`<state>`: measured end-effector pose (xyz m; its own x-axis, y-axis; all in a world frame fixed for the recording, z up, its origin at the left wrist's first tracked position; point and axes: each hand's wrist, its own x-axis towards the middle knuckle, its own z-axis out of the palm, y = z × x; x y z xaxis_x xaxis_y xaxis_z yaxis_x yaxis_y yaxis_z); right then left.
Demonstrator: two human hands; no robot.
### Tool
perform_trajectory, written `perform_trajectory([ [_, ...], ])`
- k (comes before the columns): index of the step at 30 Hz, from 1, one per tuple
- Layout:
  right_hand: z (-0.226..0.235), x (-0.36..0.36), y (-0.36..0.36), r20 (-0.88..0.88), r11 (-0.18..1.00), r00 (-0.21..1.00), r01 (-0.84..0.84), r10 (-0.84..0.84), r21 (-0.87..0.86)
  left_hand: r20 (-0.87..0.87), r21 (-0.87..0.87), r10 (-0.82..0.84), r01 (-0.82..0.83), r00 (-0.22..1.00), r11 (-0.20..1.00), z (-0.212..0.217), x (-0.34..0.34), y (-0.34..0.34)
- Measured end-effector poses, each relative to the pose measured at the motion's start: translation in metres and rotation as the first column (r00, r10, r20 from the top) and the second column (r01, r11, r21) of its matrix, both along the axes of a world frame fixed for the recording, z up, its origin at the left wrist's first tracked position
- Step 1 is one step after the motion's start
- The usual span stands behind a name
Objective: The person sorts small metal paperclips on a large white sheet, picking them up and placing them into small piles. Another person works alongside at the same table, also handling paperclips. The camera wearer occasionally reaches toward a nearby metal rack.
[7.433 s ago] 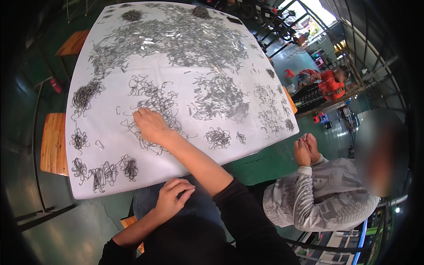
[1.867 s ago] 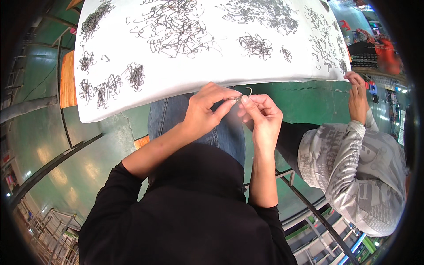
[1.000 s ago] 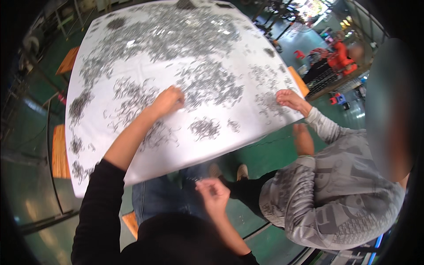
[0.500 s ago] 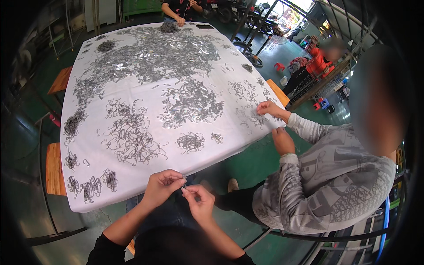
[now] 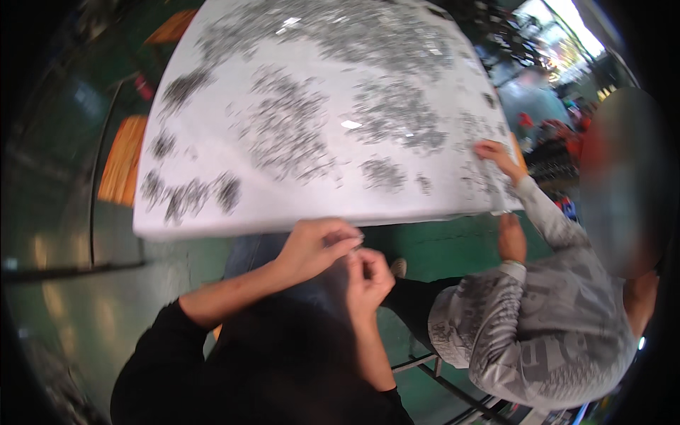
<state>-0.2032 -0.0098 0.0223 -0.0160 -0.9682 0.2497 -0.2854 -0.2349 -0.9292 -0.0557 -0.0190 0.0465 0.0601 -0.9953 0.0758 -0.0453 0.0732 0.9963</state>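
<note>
My left hand and my right hand meet fingertip to fingertip just below the near edge of the white table, over my lap. Both pinch a tiny metal wire piece, which shows only as a pale glint in the blurred picture. Loose heaps of small dark wire pieces cover the tabletop. The nearest small heap lies beyond my hands.
A co-worker in a grey patterned top sits at my right, one hand on the table's right edge, the other below it. An orange wooden bench stands left of the table on the green floor.
My left hand, stretched out onto the table a second ago, has come back to meet my right hand at the near edge. The co-worker's hand stays at the table's right edge.
</note>
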Motion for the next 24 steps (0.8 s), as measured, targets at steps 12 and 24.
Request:
perform_trajectory([
  [12, -0.019, 0.003, 0.005, -0.188, 0.995, 0.978, -0.099, 0.092, -0.027, -0.026, -0.170, 0.050, -0.054, 0.998, 0.984, -0.017, 0.006, 0.015],
  [24, 0.008, 0.144, -0.146, -0.339, 0.805, 0.742, -0.586, 0.579, 0.091, 0.095, -0.247, 0.157, -0.129, 0.983, 0.960, -0.062, 0.016, 0.025],
])
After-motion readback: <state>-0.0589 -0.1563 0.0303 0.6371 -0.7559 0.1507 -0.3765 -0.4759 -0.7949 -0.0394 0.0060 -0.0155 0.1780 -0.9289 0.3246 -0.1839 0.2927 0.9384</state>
